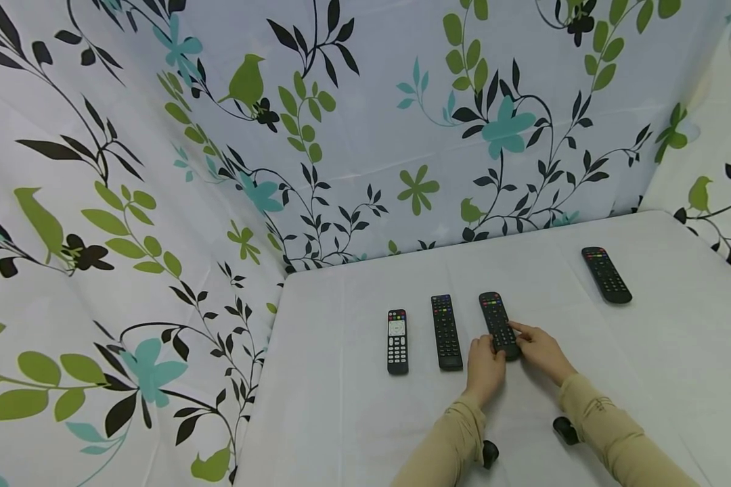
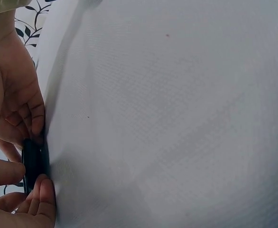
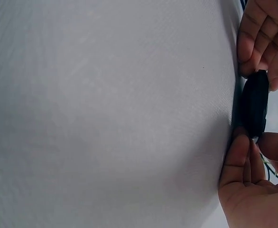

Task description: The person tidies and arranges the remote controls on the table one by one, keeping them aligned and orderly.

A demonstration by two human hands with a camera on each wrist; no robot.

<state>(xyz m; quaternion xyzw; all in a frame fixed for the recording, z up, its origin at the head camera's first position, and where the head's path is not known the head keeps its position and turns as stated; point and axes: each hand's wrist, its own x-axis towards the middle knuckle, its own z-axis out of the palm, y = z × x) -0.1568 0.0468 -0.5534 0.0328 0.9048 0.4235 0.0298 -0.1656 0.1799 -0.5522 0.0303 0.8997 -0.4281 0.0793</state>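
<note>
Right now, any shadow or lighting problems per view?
Head: fairly even light; the gripped remote clear in outline, markings too small to read. Left wrist: dimmer, the gripped remote nearly black. Right wrist: it's just as dark, soft shadow on the white cloth.

- Black remote (image 1: 498, 325): long, rounded ends, small buttons in rows, some coloured at the far end.
- Buttons up, far end angled left, around the middle of the white desk (image 1: 341, 406).

No legible txt, remote btns (image 1: 497, 320) seemingly blurred
</note>
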